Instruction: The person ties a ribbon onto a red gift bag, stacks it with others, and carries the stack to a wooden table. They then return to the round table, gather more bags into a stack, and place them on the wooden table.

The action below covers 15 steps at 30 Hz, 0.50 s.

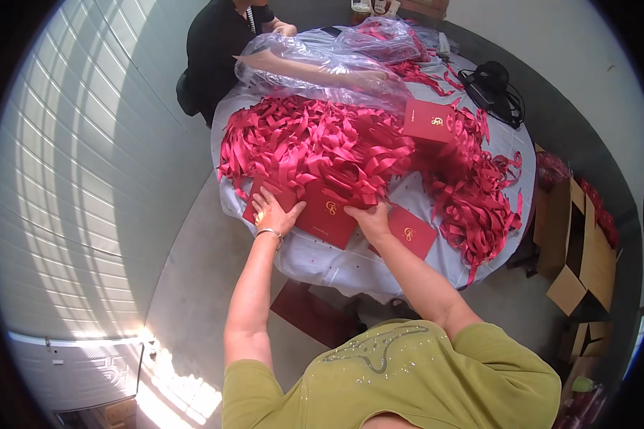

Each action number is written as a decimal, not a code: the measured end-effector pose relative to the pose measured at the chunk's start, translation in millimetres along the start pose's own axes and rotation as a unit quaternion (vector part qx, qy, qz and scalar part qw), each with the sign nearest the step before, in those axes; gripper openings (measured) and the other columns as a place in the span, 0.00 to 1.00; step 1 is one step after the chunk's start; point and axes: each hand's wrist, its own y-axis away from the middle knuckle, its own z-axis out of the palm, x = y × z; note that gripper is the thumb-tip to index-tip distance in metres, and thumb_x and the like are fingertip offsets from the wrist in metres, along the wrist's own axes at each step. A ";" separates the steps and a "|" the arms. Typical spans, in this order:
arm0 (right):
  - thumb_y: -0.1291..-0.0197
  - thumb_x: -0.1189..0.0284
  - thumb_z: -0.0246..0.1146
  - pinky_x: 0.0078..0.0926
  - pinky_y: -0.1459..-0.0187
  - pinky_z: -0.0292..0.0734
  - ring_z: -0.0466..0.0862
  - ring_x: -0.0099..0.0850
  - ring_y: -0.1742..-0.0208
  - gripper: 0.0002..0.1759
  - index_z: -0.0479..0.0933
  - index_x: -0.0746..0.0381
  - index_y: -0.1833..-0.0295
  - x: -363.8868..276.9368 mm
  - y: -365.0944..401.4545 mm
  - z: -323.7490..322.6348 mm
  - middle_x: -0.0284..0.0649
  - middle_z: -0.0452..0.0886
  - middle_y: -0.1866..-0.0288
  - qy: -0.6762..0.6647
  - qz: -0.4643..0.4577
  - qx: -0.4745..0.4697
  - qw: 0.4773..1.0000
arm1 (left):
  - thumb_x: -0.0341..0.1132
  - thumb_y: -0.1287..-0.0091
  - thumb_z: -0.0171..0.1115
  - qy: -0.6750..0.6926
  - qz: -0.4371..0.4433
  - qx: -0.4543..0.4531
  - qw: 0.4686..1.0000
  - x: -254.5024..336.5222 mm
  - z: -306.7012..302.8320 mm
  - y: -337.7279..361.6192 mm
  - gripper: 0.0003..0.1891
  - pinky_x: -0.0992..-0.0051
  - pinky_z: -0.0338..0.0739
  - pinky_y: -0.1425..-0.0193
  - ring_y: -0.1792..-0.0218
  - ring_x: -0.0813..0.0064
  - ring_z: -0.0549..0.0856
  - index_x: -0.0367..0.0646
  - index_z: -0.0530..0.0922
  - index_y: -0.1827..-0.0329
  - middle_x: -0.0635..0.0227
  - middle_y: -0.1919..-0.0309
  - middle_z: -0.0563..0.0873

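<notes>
Left hand (272, 214): we're ideally pressing lightly, grip spread
Right hand (372, 220): we're thumbing middle red piece (328, 220), can't tell grip

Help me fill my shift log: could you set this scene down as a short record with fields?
Left hand: fingers spread on the left red piece
Right hand: thumb at the right edge of the gold-marked centre piece; other fingers partly hidden
Near right forearm: another gold-marked piece, partly covered from view
Beyond hands: heap of red ribbons
Far side: co-worker's arm, seen through clear plastic
Right of table: open cardboard box
</notes>
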 end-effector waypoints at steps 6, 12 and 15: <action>0.57 0.82 0.76 0.28 0.45 0.77 0.81 0.27 0.52 0.30 0.76 0.62 0.46 -21.1 2.9 -24.0 0.33 0.82 0.52 0.051 -0.097 0.006 0.994 | 0.75 0.50 0.63 0.031 0.011 0.065 0.997 -5.2 7.2 3.7 0.68 0.49 0.50 0.22 0.23 0.37 0.51 0.34 0.40 0.21 0.31 0.25 0.48; 0.51 0.80 0.76 0.25 0.52 0.78 0.81 0.25 0.55 0.22 0.79 0.59 0.50 -63.3 23.2 -80.5 0.31 0.83 0.54 0.115 -0.149 -0.043 0.981 | 0.72 0.54 0.69 0.017 0.058 0.205 0.977 -9.6 22.3 9.2 0.70 0.49 0.50 0.21 0.22 0.37 0.45 0.33 0.41 0.21 0.30 0.25 0.45; 0.47 0.74 0.76 0.25 0.51 0.77 0.82 0.25 0.55 0.17 0.80 0.57 0.53 -90.4 30.3 -90.7 0.29 0.84 0.57 0.021 -0.154 -0.059 0.986 | 0.70 0.57 0.73 -0.025 0.002 0.117 0.993 -7.2 9.2 22.6 0.72 0.42 0.46 0.22 0.21 0.43 0.42 0.36 0.38 0.20 0.41 0.22 0.43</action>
